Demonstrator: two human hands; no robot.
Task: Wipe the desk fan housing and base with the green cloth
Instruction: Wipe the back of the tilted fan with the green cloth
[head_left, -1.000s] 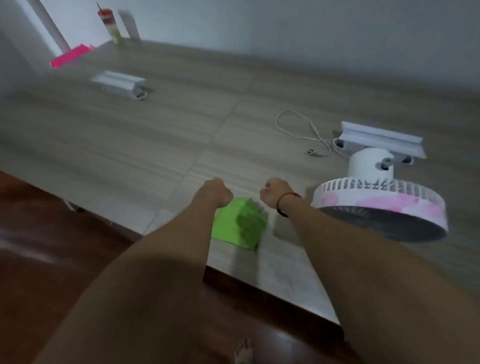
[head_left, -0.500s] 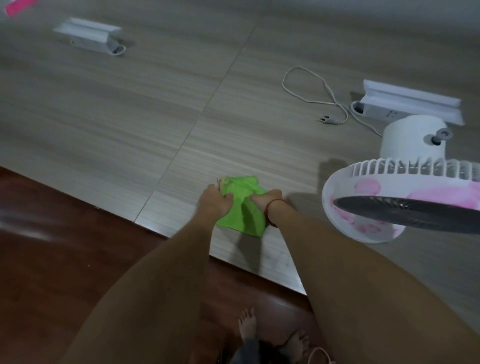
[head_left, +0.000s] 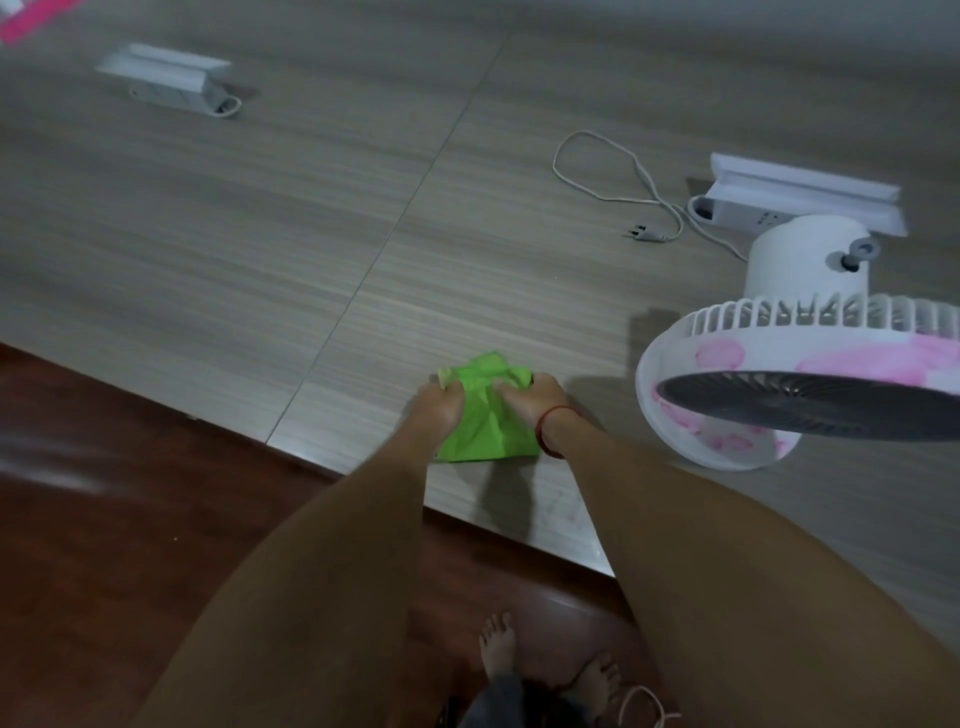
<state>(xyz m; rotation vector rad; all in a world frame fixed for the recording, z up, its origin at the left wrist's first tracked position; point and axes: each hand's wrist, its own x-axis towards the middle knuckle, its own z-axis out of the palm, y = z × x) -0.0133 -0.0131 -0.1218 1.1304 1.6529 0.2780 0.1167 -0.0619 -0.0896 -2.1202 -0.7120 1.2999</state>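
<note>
The green cloth (head_left: 483, 421) lies bunched on the wooden desk near its front edge. My left hand (head_left: 439, 408) grips its left side and my right hand (head_left: 530, 402), with a red band at the wrist, grips its right side. The white desk fan (head_left: 727, 374) stands to the right, its round housing smeared with pink marks around a dark grille. Its white cylindrical body (head_left: 805, 265) rises behind the housing. Neither hand touches the fan.
The fan's white cord and plug (head_left: 647, 234) lie loose on the desk (head_left: 260, 234) behind the cloth. A white power strip (head_left: 800, 200) sits behind the fan, another (head_left: 171, 83) at the far left. Bare feet (head_left: 498, 649) stand on the red-brown floor below the desk edge.
Both hands reached down from above the cloth and closed on it. The cloth has been gathered and bunched up. The view has tilted down toward the desk edge.
</note>
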